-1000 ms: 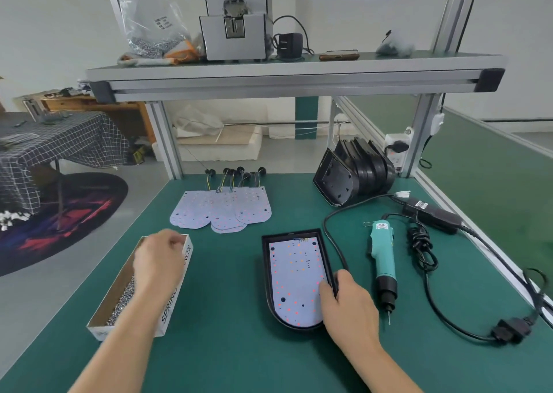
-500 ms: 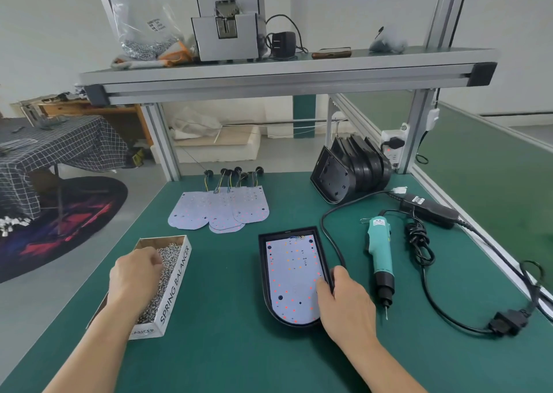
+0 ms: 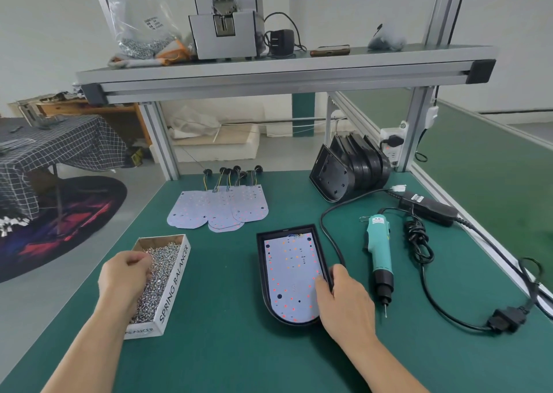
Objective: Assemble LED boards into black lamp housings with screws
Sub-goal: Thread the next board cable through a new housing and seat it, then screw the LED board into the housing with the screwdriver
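Black housing [image 3: 320, 252]: my right hand [image 3: 347, 300] grips its rim, fingers curled.
Screws [image 3: 161, 261]: my left hand [image 3: 122, 276], fingers curled among them; hold unclear.

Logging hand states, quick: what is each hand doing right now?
Left hand: fingers curled in the screws in the box, apparently pinching some.
Right hand: grips the right rim of the black lamp housing, thumb on the LED board.

Matt green mat [image 3: 239, 347] across the bench top. At 6 o'clock, black plastic housing [image 3: 261, 261] with a faint sheen, smooth white LED board [image 3: 291, 273] inside. At 8 o'clock, white cardboard box [image 3: 175, 285] heaped with shiny metal screws [image 3: 160, 264]. At 4 o'clock, glossy teal plastic screwdriver [image 3: 377, 249]. At 12 o'clock, brushed aluminium shelf [image 3: 269, 75]; at 11 o'clock, clear crinkled plastic bag [image 3: 143, 24].
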Demonstrator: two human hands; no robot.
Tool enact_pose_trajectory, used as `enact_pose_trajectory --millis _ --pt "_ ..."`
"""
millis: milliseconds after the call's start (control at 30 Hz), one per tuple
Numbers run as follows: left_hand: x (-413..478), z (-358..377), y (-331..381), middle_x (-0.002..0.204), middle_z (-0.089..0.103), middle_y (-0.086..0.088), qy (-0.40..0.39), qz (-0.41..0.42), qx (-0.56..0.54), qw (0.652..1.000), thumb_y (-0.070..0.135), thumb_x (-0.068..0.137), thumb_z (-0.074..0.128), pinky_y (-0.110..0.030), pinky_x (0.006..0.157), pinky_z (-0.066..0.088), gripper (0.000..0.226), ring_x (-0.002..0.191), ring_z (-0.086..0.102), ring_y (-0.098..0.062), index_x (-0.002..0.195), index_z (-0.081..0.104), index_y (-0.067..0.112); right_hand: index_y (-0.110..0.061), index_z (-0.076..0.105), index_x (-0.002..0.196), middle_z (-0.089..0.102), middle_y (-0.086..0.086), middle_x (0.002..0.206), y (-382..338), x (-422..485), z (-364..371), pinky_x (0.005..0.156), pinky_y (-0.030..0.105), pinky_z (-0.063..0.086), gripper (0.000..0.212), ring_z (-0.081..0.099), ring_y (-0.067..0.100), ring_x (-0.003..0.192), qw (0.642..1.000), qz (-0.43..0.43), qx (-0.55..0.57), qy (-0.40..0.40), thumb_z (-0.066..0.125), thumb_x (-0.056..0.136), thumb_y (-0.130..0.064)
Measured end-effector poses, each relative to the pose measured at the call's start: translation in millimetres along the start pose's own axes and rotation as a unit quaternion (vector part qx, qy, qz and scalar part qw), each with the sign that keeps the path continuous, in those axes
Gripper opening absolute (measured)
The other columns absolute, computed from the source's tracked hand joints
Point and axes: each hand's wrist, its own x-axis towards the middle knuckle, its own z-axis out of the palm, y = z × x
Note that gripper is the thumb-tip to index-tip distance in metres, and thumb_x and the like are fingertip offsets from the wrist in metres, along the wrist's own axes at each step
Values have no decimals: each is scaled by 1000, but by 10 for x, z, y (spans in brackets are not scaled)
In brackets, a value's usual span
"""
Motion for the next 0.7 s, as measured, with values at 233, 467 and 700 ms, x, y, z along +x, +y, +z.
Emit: enact_pose_trajectory --millis 233,467,700 --pt "-128 -114 204 110 55 -9 -151 -197 -535 807 -9 95 52 -15 71 55 21 84 55 -7 115 56 -4 -24 27 74 51 -6 66 -5 -2 -4 61 38 33 34 45 15 61 1000 2 2 0 46 98 -37" --pt "-704 192 442 87 54 -3 -406 -245 -659 584 -10 71 67 -14 54 47 25 74 49 -8 87 56 6 -25 25 72 50 -5 65 -9 -11 -10 64 38 38 37 47 27 67 1000 -1 -1 -2 48 99 -38" --pt "-1360 714 855 92 67 -26 -438 -288 -560 642 -13 62 66 -35 73 63 19 80 72 -37 78 61 -4 -23 29 73 49 -4 63 -19 -31 -12 60 37 37 32 43 19 59 1000 8 8 2 47 97 -34"
